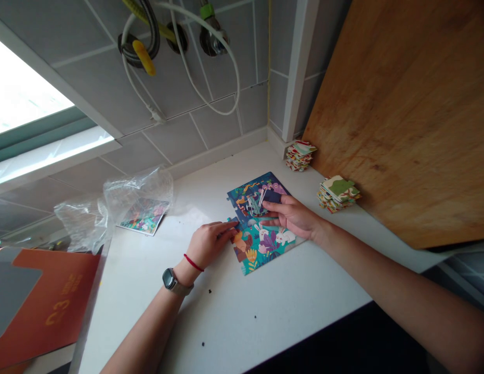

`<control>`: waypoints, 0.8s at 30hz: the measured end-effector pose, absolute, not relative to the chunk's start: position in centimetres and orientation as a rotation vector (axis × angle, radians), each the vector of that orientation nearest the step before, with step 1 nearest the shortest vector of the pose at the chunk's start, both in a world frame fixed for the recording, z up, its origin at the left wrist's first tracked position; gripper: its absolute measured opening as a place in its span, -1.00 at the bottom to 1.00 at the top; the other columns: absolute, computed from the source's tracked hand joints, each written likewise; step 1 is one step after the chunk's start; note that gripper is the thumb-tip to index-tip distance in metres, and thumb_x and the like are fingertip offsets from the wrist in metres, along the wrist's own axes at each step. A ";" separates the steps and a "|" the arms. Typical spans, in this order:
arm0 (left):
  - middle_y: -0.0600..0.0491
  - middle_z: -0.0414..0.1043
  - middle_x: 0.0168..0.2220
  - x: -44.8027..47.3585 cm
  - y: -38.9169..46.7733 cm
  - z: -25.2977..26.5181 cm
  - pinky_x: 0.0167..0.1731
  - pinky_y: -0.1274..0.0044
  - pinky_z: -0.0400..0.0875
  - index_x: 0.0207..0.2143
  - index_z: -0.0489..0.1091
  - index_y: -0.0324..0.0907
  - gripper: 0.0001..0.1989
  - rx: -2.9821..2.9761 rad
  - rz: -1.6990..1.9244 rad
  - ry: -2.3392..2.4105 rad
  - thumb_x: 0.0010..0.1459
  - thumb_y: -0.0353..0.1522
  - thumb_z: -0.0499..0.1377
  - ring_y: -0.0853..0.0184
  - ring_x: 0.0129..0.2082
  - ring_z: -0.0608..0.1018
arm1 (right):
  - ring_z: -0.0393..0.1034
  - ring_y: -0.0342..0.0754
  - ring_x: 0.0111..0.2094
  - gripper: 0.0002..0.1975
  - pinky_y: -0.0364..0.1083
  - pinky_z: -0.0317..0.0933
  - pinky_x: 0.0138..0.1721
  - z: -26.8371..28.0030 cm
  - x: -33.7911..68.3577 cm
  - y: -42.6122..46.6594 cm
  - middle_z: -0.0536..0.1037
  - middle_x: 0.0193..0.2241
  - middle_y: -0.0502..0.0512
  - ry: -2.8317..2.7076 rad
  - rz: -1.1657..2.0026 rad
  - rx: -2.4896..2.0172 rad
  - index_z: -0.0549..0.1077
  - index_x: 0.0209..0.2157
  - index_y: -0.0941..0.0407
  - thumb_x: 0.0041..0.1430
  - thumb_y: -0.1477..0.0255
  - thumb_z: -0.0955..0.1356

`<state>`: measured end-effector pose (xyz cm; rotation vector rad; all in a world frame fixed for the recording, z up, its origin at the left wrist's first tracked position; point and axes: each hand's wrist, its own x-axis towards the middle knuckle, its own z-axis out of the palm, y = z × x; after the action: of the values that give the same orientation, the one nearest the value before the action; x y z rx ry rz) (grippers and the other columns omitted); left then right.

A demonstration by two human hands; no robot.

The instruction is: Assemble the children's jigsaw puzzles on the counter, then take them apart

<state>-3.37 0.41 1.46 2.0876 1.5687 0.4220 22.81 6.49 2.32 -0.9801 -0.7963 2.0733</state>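
A partly joined jigsaw puzzle [265, 249] with white rabbits, flowers and blue-green leaves lies flat on the white counter. My left hand [212, 239] is at its left edge, thumb and fingers closed on a dark blue puzzle piece [234, 222] that touches the puzzle. The fingertips partly cover that piece. Over the upper right of the puzzle, my right hand [294, 215] grips a small stack of puzzle pieces [271, 197] between thumb and fingers. Part of the puzzle is hidden beneath this hand.
Two piles of puzzle pieces, one [300, 155] by the wall corner and another [338, 193] nearer, stand beside a wooden board [397, 119]. Clear plastic wrap [138, 189] partly covers a picture card [144, 217]. An orange box [66, 291] is at left; small dark crumbs dot the counter [226, 322].
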 end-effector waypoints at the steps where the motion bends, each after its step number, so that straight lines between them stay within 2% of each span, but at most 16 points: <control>1: 0.02 0.64 -0.24 -3.4 0.4 1.4 -0.33 0.50 0.39 0.02 0.59 0.01 -0.69 2.091 0.421 1.566 0.37 -0.19 0.12 0.28 -0.34 0.61 | 0.64 -0.02 -0.24 -0.79 -0.06 0.57 -0.23 2.3 22.8 6.5 0.68 -0.17 0.12 -0.799 2.074 -0.980 0.51 -0.20 0.11 0.12 0.46 0.52; 9: 0.02 0.63 -0.26 -3.0 0.1 1.1 -0.34 0.53 0.39 0.04 0.58 0.02 -0.68 2.144 0.386 1.670 0.39 -0.19 0.10 0.29 -0.34 0.60 | 0.63 -0.01 -0.24 -0.77 -0.06 0.58 -0.24 2.3 22.7 6.4 0.68 -0.18 0.13 -0.799 2.077 -0.970 0.51 -0.19 0.13 0.12 0.46 0.53; 15: -0.01 0.65 -0.13 -2.6 0.0 1.2 -0.31 0.51 0.43 0.05 0.58 0.02 -0.67 2.202 0.368 1.664 0.39 -0.19 0.10 0.20 -0.19 0.65 | 0.63 0.00 -0.24 -0.77 -0.06 0.58 -0.26 2.0 22.7 6.5 0.69 -0.20 0.14 -0.788 2.081 -0.972 0.53 -0.18 0.13 0.11 0.48 0.53; 18: -0.02 0.65 -0.13 -2.7 0.1 1.3 -0.30 0.50 0.43 0.04 0.59 0.02 -0.67 2.187 0.382 1.647 0.39 -0.18 0.10 0.20 -0.20 0.65 | 0.63 0.00 -0.23 -0.77 -0.05 0.58 -0.24 1.9 22.8 6.5 0.69 -0.19 0.13 -0.795 2.085 -0.961 0.53 -0.18 0.12 0.11 0.46 0.53; 21: -0.02 0.65 -0.27 -2.8 0.2 1.7 -0.35 0.51 0.42 0.00 0.60 -0.04 -0.66 2.066 0.468 1.621 0.36 -0.16 0.11 0.27 -0.35 0.61 | 0.63 -0.01 -0.25 -0.75 -0.04 0.58 -0.22 2.0 22.8 6.5 0.68 -0.19 0.12 -0.807 2.108 -0.944 0.52 -0.19 0.12 0.09 0.45 0.55; 24: 0.03 0.58 -0.46 -2.6 0.2 2.4 -0.56 0.57 0.33 0.02 0.56 -0.15 -0.58 1.707 0.639 1.582 0.32 -0.08 0.14 0.39 -0.59 0.45 | 0.62 -0.03 -0.28 -0.71 -0.03 0.59 -0.24 2.2 22.8 6.2 0.68 -0.21 0.12 -0.850 2.184 -0.903 0.52 -0.19 0.13 0.06 0.43 0.56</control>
<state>-2.56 0.23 2.35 1.7074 1.5816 0.6385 22.82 6.17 2.16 -0.9029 -0.8499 2.1836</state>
